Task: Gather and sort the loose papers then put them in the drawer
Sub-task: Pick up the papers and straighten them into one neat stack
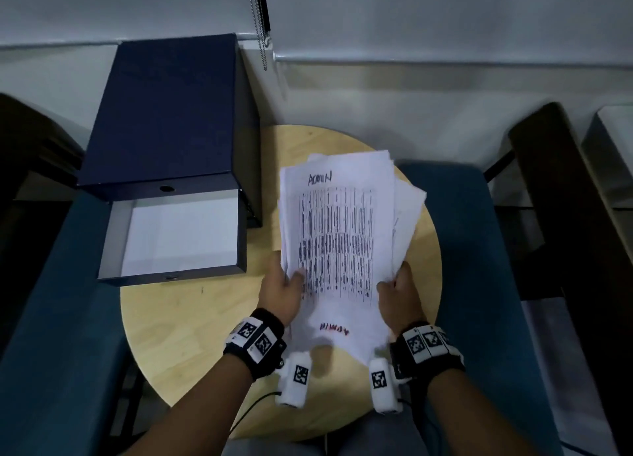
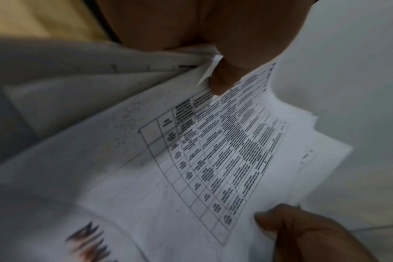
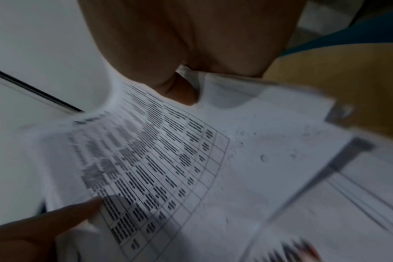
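Left hand point(image 1: 281, 293), right hand point(image 1: 399, 293) grip papers point(image 1: 337, 236) between them, beside open drawer point(image 1: 178, 236).

Black wristbands point(image 1: 255, 344) carry white square-coded marker blocks point(image 1: 423, 342) and white camera pods point(image 1: 295, 378).

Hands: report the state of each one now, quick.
Left hand: grips the stack of papers at its left edge.
Right hand: grips the same stack at its right edge.
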Demonstrator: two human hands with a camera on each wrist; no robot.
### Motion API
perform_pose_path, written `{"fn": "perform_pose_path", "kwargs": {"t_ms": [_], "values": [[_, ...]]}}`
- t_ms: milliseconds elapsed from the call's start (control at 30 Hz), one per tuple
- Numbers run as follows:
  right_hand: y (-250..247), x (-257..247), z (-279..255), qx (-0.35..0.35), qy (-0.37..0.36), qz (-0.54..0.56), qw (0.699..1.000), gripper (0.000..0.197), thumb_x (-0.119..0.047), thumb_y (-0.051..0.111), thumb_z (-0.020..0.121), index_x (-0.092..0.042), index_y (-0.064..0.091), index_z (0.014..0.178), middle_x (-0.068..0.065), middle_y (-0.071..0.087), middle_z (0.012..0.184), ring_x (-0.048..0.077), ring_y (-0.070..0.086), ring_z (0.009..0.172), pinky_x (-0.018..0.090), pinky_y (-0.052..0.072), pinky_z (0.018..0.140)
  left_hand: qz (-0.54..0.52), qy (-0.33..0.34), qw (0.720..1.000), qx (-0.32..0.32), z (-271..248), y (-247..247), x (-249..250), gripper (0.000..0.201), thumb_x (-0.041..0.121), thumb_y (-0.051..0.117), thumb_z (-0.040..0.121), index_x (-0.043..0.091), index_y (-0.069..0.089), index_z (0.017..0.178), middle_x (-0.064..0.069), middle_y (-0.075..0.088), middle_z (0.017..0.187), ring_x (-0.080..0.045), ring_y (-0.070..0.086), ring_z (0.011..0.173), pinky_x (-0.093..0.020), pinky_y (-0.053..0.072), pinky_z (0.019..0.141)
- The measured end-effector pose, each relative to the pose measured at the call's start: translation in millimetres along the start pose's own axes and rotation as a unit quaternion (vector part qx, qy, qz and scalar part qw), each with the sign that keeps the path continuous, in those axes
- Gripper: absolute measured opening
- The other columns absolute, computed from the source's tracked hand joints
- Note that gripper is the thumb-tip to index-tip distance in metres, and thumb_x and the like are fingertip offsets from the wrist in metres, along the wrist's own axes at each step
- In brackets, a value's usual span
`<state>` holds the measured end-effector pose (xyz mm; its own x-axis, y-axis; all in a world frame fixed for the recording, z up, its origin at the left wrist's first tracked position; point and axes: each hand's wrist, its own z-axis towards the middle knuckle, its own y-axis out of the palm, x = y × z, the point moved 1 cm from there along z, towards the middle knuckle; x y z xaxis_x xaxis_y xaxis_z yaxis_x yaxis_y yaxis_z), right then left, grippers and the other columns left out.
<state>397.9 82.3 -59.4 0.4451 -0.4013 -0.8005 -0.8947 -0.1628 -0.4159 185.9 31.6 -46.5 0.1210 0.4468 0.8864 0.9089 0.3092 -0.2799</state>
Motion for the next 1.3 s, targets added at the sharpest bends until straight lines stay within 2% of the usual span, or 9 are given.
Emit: {"fn": "perform_pose_path", "kwargs": {"t_ms": [133, 267, 333, 433, 567, 733, 900, 1100, 1300], "values": [[-3, -21, -13, 0.043, -0.051, 0.067, 0.996, 0.050, -0.011, 0.045, 0.080, -0.007, 0.043, 0.130, 0.002, 0.051, 0.121, 0.016, 0.046, 0.110, 0.030, 0.036, 0.095, -0.063, 0.083, 0.994, -0.027, -7, -17, 18, 0.037, 0.010, 0.058, 0.098, 0.038, 0.048, 0.120, 0.011, 0.064, 0.115, 0.001, 0.062, 0.106, -0.026, 0.053, 0.094], [2, -18, -19, 0.055, -0.064, 0.074, 0.994, 0.059, -0.011, 0.044, 0.069, 0.000, 0.051, 0.127, 0.014, 0.063, 0.118, 0.027, 0.059, 0.106, 0.043, 0.047, 0.098, -0.026, 0.094, 0.995, 0.010, -13, -28, 22, 0.032, 0.013, 0.056, 0.071, 0.013, 0.067, 0.100, 0.006, 0.068, 0.094, -0.016, 0.065, 0.102, -0.006, 0.045, 0.082], [-1, -18, -20, 0.062, -0.052, 0.094, 0.992, 0.045, -0.001, 0.049, 0.072, 0.002, 0.057, 0.115, 0.012, 0.066, 0.098, 0.026, 0.060, 0.092, 0.038, 0.048, 0.088, -0.039, 0.142, 0.989, 0.026, -16, -37, 32, 0.051, -0.001, 0.051, 0.056, 0.026, 0.073, 0.093, 0.023, 0.068, 0.086, 0.012, 0.064, 0.094, 0.003, 0.041, 0.077], [-9, -20, -21, 0.072, -0.069, 0.117, 0.988, 0.041, 0.017, 0.051, 0.076, 0.003, 0.060, 0.114, 0.013, 0.068, 0.099, 0.015, 0.064, 0.090, 0.028, 0.052, 0.084, -0.105, 0.165, 0.981, 0.002, -9, -51, 34, 0.055, -0.009, 0.046, 0.047, 0.028, 0.065, 0.083, 0.033, 0.069, 0.082, 0.015, 0.063, 0.080, -0.015, 0.049, 0.072], [-11, -30, -25, 0.047, -0.087, 0.141, 0.985, 0.052, 0.021, 0.046, 0.073, -0.010, 0.054, 0.114, -0.005, 0.062, 0.098, -0.019, 0.059, 0.082, 0.001, 0.046, 0.074, -0.162, 0.156, 0.974, -0.022, 3, -59, 27, 0.053, -0.013, 0.043, 0.049, 0.005, 0.051, 0.099, 0.010, 0.067, 0.089, 0.005, 0.063, 0.075, -0.012, 0.049, 0.062], [-7, -32, -25, 0.011, -0.084, 0.172, 0.982, 0.068, -0.001, 0.045, 0.053, -0.001, 0.051, 0.121, 0.004, 0.059, 0.092, 0.009, 0.059, 0.081, 0.014, 0.048, 0.066, -0.124, 0.213, 0.966, -0.078, 11, -58, 36, 0.070, -0.011, 0.045, 0.040, -0.025, 0.053, 0.108, -0.001, 0.066, 0.104, 0.005, 0.065, 0.097, -0.018, 0.051, 0.083], [-3, -34, -23, 0.024, -0.065, 0.206, 0.976, 0.083, -0.002, 0.047, 0.053, 0.003, 0.040, 0.135, 0.011, 0.059, 0.106, 0.020, 0.058, 0.091, 0.025, 0.047, 0.071, -0.143, 0.148, 0.978, -0.047, 18, -54, 35, 0.075, -0.011, 0.049, 0.043, 0.020, 0.074, 0.106, -0.029, 0.060, 0.122, -0.039, 0.063, 0.108, -0.037, 0.056, 0.077], [2, -26, -22, 0.050, -0.056, 0.151, 0.986, 0.066, 0.001, 0.063, 0.078, -0.009, 0.041, 0.139, 0.009, 0.058, 0.127, 0.024, 0.055, 0.115, 0.040, 0.044, 0.102, -0.146, 0.051, 0.986, -0.063, 18, -48, 42, 0.061, -0.032, 0.054, 0.071, 0.022, 0.066, 0.095, 0.014, 0.076, 0.083, 0.002, 0.069, 0.079, -0.022, 0.053, 0.069], [14, -42, -13, 0.086, -0.086, 0.131, 0.984, 0.044, -0.015, 0.060, 0.092, -0.014, 0.050, 0.135, 0.001, 0.062, 0.127, 0.017, 0.057, 0.117, 0.033, 0.042, 0.103, -0.153, 0.042, 0.987, -0.037, 20, -39, 55, 0.037, 0.007, 0.067, 0.074, 0.028, 0.072, 0.104, -0.004, 0.073, 0.108, -0.031, 0.066, 0.109, -0.056, 0.049, 0.102]]}}
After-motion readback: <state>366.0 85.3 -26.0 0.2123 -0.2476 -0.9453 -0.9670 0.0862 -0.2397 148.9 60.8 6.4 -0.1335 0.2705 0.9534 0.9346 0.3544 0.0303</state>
